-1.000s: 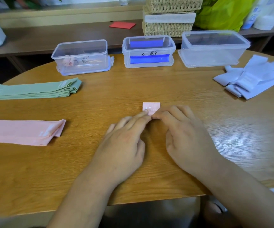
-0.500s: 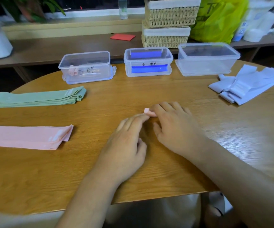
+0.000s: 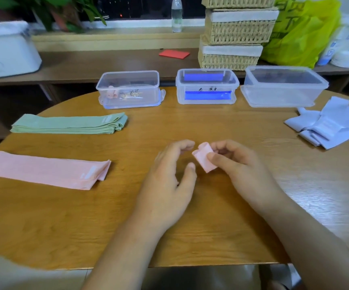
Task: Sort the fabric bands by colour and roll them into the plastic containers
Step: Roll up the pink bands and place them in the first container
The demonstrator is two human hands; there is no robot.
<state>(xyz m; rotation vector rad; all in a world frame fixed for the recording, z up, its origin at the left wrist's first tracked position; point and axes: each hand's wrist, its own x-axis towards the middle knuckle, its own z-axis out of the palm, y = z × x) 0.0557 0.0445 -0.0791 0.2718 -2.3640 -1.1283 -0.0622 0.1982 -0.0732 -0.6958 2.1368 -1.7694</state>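
Round wooden table (image 3: 190, 237) carried everything. Three clear plastic boxes stood along its far edge. The left container (image 3: 128, 88) had one pink roll (image 3: 111, 94) in it and the middle container (image 3: 207, 86) showed blue inside. I couldn't read what was in the right container (image 3: 282, 86) through the plastic.

Flat stock came next. The pink stack (image 3: 43, 170) lay near-left with the green stack (image 3: 69, 124) behind it, both folded neat. The lavender-white pile (image 3: 332, 126) sat loosely heaped at the far right.

Both hands were mid-table. The right hand (image 3: 242, 164) pinched the rolled band (image 3: 204, 156), thumb on the near face and fingers curled behind. The left hand (image 3: 169, 185) gripped nothing. Its fingers were loosely curled with the tips just beside the roll's left end, and I couldn't tell whether they touched it.

The rolled band was pink, small and tilted, and looked lifted just off the wood, well short of any box.

Handling, my read:
- The band looked light, soft and stretchy. It isn't fragile and isn't slippery.
- Nothing locked the roll, so it would likely spring open once the squeeze let off.
- Best hold is across the roll's middle, with the thumb pad over the loose tail (squeezing the ends would likely telescope the layers out).
- Firm pinch only, since a hard crush would flatten it.
- It likely goes in the left container, which already held pink. Seat it tail-down or against a wall so it holds its shape.
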